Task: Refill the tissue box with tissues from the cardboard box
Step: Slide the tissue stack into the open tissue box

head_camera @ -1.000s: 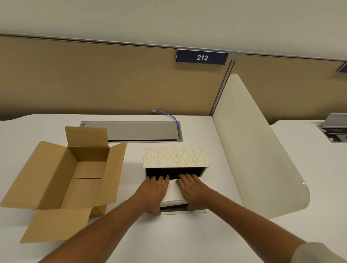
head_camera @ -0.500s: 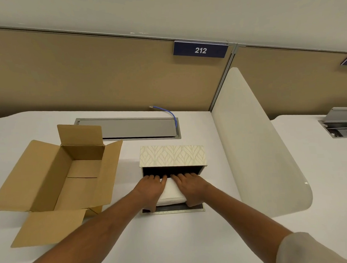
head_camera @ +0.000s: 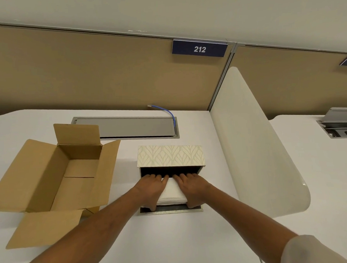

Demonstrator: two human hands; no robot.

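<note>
White bench (head_camera: 174, 242) across most of the view, backed by a tan partition wall (head_camera: 85, 75) with a dark blue sign (head_camera: 199, 49) reading 212. Rounded cream divider panel (head_camera: 256, 147) standing on the right side of the bench, just right of the tissue box. Grey cable tray lid (head_camera: 126, 127) set flush into the bench near the wall, with a blue cable (head_camera: 170, 113) curling out at its right end.

Open cardboard box (head_camera: 50, 178) at left, flaps spread out, inside showing only bare cardboard bottom; apart from the tissue box, with a strip of bench between.

Tissue box (head_camera: 171, 155) at centre, cream with a leaf pattern, lying with its open dark side towards the person; a flat flap (head_camera: 170, 211) lying on the bench at the near edge.

White stack of tissues (head_camera: 173, 193) partly inside the box opening, near end still outside, above the flap.

Left hand (head_camera: 150, 190) pressed on the left side of the stack, fingers extended forward to the opening's edge, thumb down along the stack's near left corner. Right hand (head_camera: 192, 187) mirrored on the right side, fingers straight and reaching the opening, thumb down at the near right corner. Both clasping the stack between them, palms over its top.

Pale sleeves at the bottom corners.
</note>
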